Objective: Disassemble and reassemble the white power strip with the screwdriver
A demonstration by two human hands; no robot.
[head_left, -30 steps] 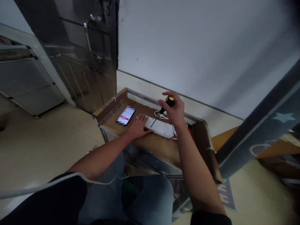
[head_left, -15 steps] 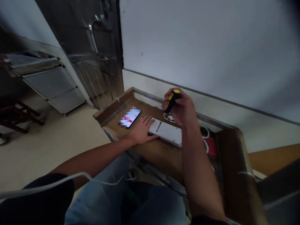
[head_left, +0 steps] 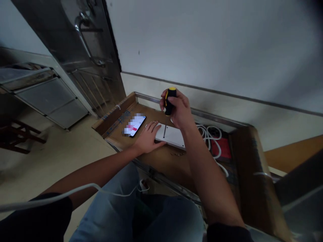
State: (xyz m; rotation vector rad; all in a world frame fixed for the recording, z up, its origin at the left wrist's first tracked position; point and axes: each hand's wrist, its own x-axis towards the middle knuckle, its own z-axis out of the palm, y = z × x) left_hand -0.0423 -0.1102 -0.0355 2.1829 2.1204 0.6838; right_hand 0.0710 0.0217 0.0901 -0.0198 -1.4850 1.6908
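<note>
In the head view a white power strip lies flat on the brown surface, its face with small dark screw holes up. My left hand grips its left end, fingers over the top and thumb along the near edge. My right hand is closed round the black and yellow handle of a screwdriver. The screwdriver stands nearly upright, its shaft reaching down to a hole near the strip's near edge. My right forearm hides the strip's right end. Several small screws lie just in front of the strip.
Left of the strip lies a lit phone. White cable loops beside a red item on the right. Raised wooden sides and a metal rail bound the surface, with a wall behind. Another white cable crosses my left arm.
My right hand has moved left with the screwdriver, which now stands more upright over the strip. My left hand keeps its place on the strip. The view has shifted slightly.
</note>
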